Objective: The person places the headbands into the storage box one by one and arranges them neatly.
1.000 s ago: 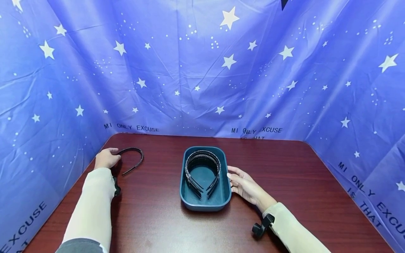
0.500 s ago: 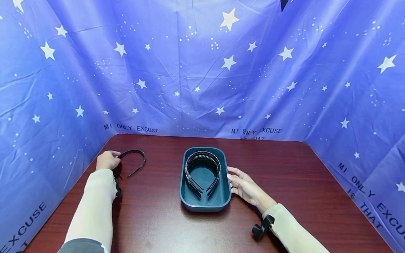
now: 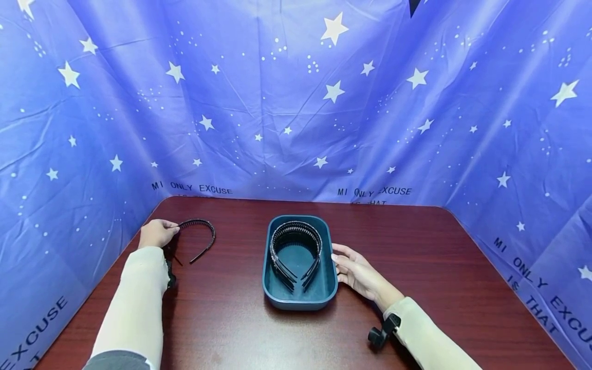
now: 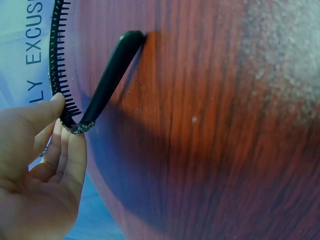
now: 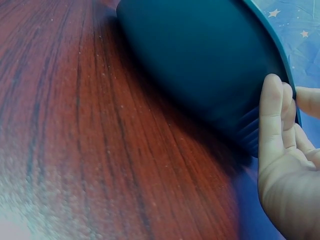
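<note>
My left hand [image 3: 158,234] is at the table's far left, pinching a black toothed headband [image 4: 111,75] between thumb and fingers. In the left wrist view sparkly trim shows on the band, and one smooth arm end points out over the table. A blue-green plastic bin [image 3: 300,302] stands in the middle, holding several black headbands [image 3: 296,227] nested together with their ends toward the near side. My right hand [image 3: 360,272] grips the bin's right wall, thumb at the rim and fingers along the outside, as the right wrist view also shows.
The dark red wood-grain table [image 3: 222,313] extends around the bin. A blue star-printed curtain [image 3: 296,103] rises behind it and along both sides. A black wrist strap mount [image 3: 385,331] sits on the right wrist.
The headband in my left hand has shifted right, its free end swinging right and a little nearer. My right hand, the bin and the nested headbands have stayed put.
</note>
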{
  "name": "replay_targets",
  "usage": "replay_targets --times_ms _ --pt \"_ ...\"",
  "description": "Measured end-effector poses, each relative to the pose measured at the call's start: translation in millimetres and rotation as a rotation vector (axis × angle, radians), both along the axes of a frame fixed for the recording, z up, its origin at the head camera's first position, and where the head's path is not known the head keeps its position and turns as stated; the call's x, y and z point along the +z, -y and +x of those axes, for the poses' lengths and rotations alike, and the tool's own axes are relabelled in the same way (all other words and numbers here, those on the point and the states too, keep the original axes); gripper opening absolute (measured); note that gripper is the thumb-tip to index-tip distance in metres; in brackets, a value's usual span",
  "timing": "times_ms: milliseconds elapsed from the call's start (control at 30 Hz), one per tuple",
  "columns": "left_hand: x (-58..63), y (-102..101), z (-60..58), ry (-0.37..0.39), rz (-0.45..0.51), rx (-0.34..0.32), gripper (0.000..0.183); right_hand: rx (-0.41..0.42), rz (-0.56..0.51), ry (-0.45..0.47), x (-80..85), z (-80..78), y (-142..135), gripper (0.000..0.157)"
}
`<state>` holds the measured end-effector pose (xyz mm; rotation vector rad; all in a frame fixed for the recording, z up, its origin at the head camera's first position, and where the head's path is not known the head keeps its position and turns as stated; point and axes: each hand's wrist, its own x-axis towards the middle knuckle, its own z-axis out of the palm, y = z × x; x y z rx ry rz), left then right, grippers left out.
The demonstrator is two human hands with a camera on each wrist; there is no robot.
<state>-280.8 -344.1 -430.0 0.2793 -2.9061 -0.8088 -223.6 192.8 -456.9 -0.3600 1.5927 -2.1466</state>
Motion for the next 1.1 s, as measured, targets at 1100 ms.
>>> replay_targets --times_ms 1100 --pt "26.1 -16 -2.9 -0.074 0.119 -0.107 0.037 -0.01 0.027 0.009 2.0 -1.2 0 0.056"
